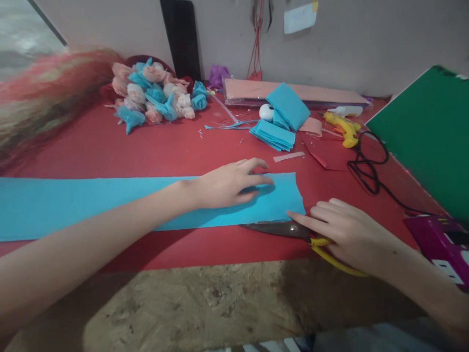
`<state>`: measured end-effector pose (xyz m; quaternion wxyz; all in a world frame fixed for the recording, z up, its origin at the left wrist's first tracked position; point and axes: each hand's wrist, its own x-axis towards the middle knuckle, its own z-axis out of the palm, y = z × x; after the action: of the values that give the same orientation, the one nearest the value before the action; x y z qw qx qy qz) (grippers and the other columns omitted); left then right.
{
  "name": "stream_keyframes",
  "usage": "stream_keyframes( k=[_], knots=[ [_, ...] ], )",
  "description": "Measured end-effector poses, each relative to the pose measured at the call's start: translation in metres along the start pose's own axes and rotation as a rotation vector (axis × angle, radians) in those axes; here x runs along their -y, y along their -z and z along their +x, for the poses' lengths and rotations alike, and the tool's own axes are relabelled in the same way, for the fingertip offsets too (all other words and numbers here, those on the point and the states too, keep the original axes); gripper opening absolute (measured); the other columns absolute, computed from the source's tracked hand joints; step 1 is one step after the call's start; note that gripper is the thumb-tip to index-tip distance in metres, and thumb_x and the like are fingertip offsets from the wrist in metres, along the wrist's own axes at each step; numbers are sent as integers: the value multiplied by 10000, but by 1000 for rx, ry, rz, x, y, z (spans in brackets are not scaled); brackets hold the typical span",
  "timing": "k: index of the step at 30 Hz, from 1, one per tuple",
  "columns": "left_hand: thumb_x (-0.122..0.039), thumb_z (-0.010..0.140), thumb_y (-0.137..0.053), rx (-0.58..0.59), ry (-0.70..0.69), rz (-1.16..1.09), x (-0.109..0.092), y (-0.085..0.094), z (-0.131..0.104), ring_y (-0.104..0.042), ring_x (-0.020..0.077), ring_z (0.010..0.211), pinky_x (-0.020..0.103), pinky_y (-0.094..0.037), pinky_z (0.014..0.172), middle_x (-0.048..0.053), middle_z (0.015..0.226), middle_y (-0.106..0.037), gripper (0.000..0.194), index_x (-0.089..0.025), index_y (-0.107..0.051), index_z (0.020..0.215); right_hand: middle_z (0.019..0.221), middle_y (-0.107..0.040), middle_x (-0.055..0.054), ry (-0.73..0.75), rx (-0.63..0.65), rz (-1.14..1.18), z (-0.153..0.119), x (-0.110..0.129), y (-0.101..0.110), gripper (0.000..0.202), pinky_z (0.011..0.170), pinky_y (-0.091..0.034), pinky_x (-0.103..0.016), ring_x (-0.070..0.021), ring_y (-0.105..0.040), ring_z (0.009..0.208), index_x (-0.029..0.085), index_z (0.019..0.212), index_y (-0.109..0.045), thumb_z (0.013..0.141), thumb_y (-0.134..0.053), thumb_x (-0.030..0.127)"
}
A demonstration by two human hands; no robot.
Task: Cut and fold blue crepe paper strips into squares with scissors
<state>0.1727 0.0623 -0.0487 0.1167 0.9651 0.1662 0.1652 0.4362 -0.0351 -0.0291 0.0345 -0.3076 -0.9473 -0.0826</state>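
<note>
- one left hand [227, 186], one right hand [340, 227] (two hands altogether)
- one long blue strip [91, 199]
- one pair of scissors [273, 229]
- at least two blue bundles [273, 135]
- one yellow glue gun [346, 129]
- one green board [421, 132]

On the red worktop [164, 154], the left hand [229, 183] lies over a blue strip [73, 200] while the right hand [344, 227] holds scissors [280, 229].

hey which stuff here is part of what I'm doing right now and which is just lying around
In use, it seems: blue paper strip under the left hand; scissors in the right hand.

Lying around, apparently: flowers; glue gun; green board; folded blue paper.
</note>
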Motion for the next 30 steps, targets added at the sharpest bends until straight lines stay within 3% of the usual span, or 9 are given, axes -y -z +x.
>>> stream_keyframes(
  k=[4,9,15,23,30],
  knots=[
    [-211,915,-432,36,3,12,4,11,-20,-516,260,1120,415,-451,940,182,1289,-438,306,-167,-598,1168,758,-616,-50,20,36,-10,-20,-16,-2,563,702,-364,-313,-193,-515,683,111,1187,-563,648,-424,25],
    [-260,925,-431,49,24,81,0,11,-36,-516,276,1081,459,-427,925,158,1277,-470,304,-206,-606,1167,776,-595,-44,27,63,-73,-37,-30,-2,557,690,-350,-322,-199,-504,692,135,1232,-513,696,-414,18],
    [-275,934,-406,22,33,141,-4,5,-39,-515,262,1013,445,-426,880,152,1243,-515,321,-205,-593,1186,843,-553,-64,-59,117,-105,-42,-22,-2,600,703,-339,-336,-221,-490,766,129,1288,-455,694,-432,45],
    [-276,934,-412,15,28,143,-2,4,-38,-510,267,1018,445,-425,876,152,1238,-523,325,-197,-594,1191,846,-534,-76,-151,94,-106,-45,-14,-4,557,700,-325,-350,-248,-487,811,156,1273,-454,730,-393,47],
    [-285,935,-402,13,31,148,-3,4,-38,-508,255,1011,430,-423,875,147,1229,-529,328,-205,-596,1187,861,-511,-62,-132,113,-60,-30,-13,-7,645,720,-328,-342,-229,-460,794,164,1298,-425,672,-427,8]
  ],
)
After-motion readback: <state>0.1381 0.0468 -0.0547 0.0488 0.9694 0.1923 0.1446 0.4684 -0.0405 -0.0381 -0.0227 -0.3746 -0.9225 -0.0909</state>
